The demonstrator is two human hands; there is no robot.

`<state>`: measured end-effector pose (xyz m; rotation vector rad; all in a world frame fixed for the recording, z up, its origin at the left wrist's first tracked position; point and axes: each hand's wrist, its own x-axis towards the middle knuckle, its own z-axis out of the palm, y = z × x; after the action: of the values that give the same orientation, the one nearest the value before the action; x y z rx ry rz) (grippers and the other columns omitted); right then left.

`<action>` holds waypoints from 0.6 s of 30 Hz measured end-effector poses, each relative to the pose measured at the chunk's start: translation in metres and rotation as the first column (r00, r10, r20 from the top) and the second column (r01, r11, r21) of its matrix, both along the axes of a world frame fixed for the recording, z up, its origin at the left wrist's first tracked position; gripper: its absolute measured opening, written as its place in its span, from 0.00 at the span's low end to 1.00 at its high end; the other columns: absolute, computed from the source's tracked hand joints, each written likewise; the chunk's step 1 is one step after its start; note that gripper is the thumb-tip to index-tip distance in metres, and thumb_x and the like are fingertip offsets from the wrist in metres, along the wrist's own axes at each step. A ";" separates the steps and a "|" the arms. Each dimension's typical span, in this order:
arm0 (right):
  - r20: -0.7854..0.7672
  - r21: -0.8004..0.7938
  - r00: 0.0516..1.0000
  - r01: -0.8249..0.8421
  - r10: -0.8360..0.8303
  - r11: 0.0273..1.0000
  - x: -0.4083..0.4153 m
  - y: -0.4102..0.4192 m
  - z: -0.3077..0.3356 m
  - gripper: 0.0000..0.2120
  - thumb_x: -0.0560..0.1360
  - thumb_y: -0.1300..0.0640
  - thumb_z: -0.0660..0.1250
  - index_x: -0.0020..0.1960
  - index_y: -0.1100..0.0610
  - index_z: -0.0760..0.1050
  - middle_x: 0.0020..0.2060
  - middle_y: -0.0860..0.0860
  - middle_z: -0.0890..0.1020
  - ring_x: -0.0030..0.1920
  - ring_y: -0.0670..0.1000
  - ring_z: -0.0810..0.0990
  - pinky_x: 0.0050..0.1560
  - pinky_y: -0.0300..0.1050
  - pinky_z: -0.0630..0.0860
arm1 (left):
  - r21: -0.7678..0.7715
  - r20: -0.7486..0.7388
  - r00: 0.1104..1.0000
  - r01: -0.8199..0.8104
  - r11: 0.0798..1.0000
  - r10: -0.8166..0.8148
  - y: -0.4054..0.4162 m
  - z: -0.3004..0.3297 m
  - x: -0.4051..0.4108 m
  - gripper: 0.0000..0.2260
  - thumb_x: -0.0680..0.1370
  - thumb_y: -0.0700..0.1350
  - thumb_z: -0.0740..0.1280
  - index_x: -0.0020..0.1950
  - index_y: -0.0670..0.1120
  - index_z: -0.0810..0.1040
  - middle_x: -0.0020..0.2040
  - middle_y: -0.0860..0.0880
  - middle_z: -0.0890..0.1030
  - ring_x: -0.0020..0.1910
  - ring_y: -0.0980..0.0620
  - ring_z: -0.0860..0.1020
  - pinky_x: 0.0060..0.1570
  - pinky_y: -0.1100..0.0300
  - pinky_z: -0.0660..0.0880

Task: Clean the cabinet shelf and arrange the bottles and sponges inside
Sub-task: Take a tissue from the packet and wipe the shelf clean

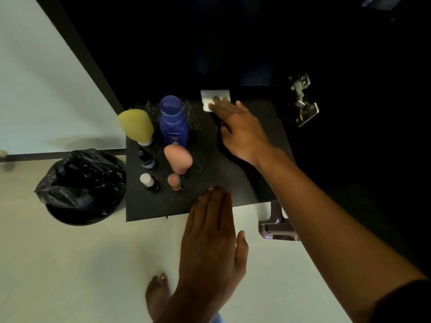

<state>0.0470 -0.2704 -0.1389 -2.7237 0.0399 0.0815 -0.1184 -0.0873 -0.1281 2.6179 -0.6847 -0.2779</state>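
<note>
My right hand (240, 129) lies flat on the dark shelf (221, 183), its fingertips pressing a white wipe (211, 96) at the shelf's back edge. Near the front edge my left hand (211, 236) hovers flat with its fingers together, holding nothing. On the left part of the shelf stand a blue Nivea bottle (173, 122), a yellow sponge (136, 124) and a pink sponge (178, 158). In front of them are a small dark dropper bottle (147, 159), a white-capped bottle (149, 181) and a small orange bottle (174, 181). White specks dust the shelf around the blue bottle.
A black bin with a black liner (81, 187) stands on the pale floor left of the shelf. A metal hinge (302, 99) is fixed to the dark cabinet side at the right. A brown handle (277, 224) sits below the shelf's right front corner. My foot (157, 297) is below.
</note>
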 end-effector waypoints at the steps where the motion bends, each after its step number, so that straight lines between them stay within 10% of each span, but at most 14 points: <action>1: 0.013 -0.005 0.999 -0.038 0.038 0.999 -0.010 0.005 -0.001 0.32 0.77 0.68 0.61 0.80 0.57 0.65 0.81 0.55 0.64 0.82 0.53 0.60 0.82 0.45 0.47 | 0.023 -0.004 1.000 -0.008 1.000 0.008 0.004 -0.001 -0.001 0.36 0.73 0.54 0.74 0.78 0.41 0.70 0.76 0.43 0.73 0.75 0.43 0.72 0.73 0.48 0.72; 11: 0.156 0.033 0.981 -0.124 0.117 0.992 -0.184 0.064 -0.011 0.34 0.72 0.68 0.68 0.77 0.55 0.68 0.77 0.51 0.68 0.81 0.38 0.43 0.77 0.55 0.54 | 0.027 0.108 0.983 -0.154 0.988 0.150 0.037 -0.011 -0.001 0.30 0.70 0.49 0.78 0.70 0.41 0.78 0.66 0.42 0.81 0.64 0.42 0.80 0.66 0.51 0.73; 18: 0.158 -0.049 0.987 0.042 -0.034 0.998 -0.178 0.068 -0.007 0.26 0.76 0.61 0.65 0.74 0.57 0.75 0.73 0.54 0.75 0.75 0.54 0.66 0.74 0.61 0.64 | 0.030 0.154 0.974 -0.175 0.984 0.168 0.050 -0.015 -0.010 0.34 0.65 0.48 0.82 0.68 0.40 0.80 0.64 0.41 0.82 0.61 0.40 0.82 0.62 0.49 0.76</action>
<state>-0.1309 -0.2026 -0.1455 -2.7706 0.0486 -0.1474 -0.1287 -0.0373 -0.1433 2.7395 -0.5004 -0.0440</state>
